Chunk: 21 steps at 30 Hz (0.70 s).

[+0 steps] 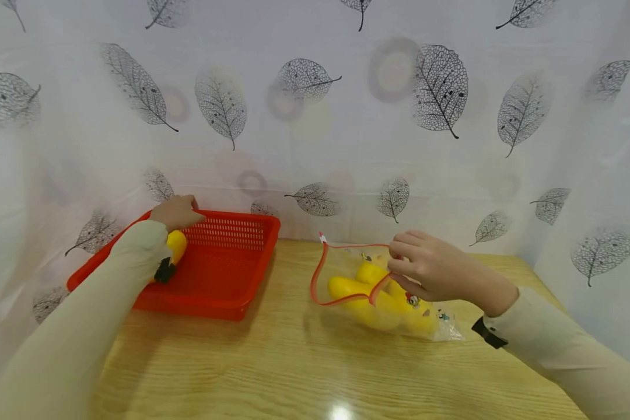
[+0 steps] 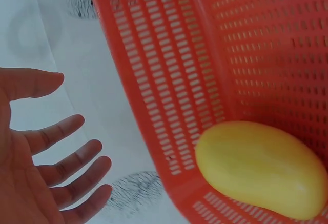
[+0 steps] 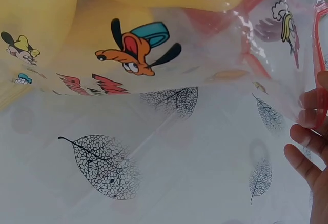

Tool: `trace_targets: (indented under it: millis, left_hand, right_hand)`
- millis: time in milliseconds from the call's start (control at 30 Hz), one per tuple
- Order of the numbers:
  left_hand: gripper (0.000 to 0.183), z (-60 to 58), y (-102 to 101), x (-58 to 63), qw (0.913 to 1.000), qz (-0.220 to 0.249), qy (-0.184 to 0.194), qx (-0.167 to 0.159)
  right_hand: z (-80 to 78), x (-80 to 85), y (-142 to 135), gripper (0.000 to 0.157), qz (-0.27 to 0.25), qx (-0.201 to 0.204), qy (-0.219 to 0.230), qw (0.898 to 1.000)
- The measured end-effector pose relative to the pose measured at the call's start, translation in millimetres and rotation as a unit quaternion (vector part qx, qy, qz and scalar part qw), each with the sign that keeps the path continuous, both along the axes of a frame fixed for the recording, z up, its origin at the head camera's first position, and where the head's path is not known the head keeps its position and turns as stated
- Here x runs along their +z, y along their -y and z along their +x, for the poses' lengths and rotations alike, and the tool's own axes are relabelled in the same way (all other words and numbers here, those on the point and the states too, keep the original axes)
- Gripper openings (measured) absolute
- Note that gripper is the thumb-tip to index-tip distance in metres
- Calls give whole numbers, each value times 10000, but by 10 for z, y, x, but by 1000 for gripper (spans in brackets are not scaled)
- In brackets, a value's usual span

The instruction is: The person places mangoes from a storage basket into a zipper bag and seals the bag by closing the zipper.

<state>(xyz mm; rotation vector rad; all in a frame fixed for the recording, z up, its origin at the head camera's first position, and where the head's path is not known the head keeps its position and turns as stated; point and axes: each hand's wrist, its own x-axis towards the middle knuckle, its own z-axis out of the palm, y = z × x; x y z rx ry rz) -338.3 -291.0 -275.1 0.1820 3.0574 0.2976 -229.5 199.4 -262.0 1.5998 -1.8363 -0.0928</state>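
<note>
A yellow mango (image 2: pixel 259 170) lies at the corner end of the red plastic basket (image 1: pixel 226 304). My left hand (image 1: pixel 177 212) is over the basket's far left rim. In the left wrist view its fingers (image 2: pixel 61 131) are spread apart and relaxed, holding nothing, with the mango off to the side. On the right, my right hand (image 1: pixel 436 268) pinches the red-edged mouth of a clear zip bag (image 1: pixel 451 329) printed with cartoon figures. Several yellow mangoes (image 1: pixel 346 287) are inside this bag, which lies on the table with its mouth held apart. The right thumb is partly hidden.
Both the basket and the bag rest on a light wood table (image 1: pixel 252 373). Behind and beside them hangs a whitish curtain (image 1: pixel 315 151) with dark leaf prints, close to the basket's back rim. A white zip slider (image 1: pixel 322 238) sits at the bag's left corner.
</note>
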Motion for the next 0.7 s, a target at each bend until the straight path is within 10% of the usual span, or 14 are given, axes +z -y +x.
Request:
trace_targets:
  millis: [267, 700]
  left_hand:
    - [62, -109, 277, -98, 9979, 206, 495, 364]
    - [71, 42, 556, -219, 9855, 590, 1053, 1193]
  right_hand:
    - [-5, 60, 19, 37, 31, 29, 0, 10000]
    - [-48, 111, 44, 39, 53, 63, 2, 10000]
